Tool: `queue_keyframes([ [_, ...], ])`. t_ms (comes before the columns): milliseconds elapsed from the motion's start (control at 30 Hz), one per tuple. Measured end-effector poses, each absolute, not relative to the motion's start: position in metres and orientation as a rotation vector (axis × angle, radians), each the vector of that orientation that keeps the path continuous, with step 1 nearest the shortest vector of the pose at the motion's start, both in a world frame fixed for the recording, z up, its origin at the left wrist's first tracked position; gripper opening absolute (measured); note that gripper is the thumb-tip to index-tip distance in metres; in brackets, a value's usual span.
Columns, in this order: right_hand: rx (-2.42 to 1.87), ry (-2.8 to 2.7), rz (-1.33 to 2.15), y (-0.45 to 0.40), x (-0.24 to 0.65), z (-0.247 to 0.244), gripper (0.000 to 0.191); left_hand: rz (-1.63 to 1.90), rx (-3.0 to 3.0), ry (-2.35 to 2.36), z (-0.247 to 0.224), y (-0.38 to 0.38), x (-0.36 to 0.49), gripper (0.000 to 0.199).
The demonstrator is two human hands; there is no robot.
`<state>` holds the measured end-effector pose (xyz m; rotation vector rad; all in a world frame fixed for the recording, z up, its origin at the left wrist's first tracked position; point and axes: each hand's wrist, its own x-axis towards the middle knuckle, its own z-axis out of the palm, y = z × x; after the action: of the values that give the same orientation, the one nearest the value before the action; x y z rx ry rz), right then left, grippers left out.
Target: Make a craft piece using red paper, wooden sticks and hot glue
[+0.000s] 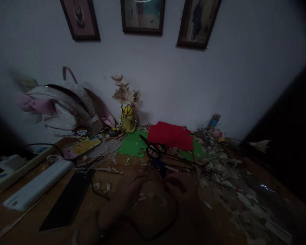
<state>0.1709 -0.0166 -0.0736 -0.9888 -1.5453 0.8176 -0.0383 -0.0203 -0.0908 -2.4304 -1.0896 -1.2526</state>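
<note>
Both hands are low in the dim head view, over the wooden table. My left hand (131, 185) has its fingers closed near the middle, by a thin dark strand that stands up from the fingertips. To its right, my right hand (177, 185) is closed too, its fingertips close to a small reddish line between the hands. What either hand pinches is too small and dark to make out. Just beyond them lies a dark blue tool (159, 167), perhaps a glue gun. Black scissors (154, 148) rest behind it. A dark cord (158, 234) loops below the hands.
Red paper (169, 135) and green paper (134, 144) lie at the back, beside a yellow pot (129, 124) of pale flowers. Pale scraps (234, 183) cover the right side. On the left are a phone (67, 200), a white box (38, 183), a power strip (22, 168) and a bag (68, 105).
</note>
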Motion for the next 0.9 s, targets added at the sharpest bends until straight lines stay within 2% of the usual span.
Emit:
queue_keyframes([
  [400,-1.083,-1.503,0.814,-0.012,0.170,-0.083,0.008,-1.254,-2.445,-1.075,-0.098,-0.019,-0.038,0.027],
  [567,-1.033,-1.468,0.898,-0.012,0.170,-0.084,0.009,-1.234,-2.474,-1.110,-0.101,-0.020,-0.041,0.027],
  [900,-0.885,-1.512,0.856,-0.010,0.171,-0.082,0.005,-1.177,-2.458,-1.113,-0.103,-0.021,-0.043,0.027],
])
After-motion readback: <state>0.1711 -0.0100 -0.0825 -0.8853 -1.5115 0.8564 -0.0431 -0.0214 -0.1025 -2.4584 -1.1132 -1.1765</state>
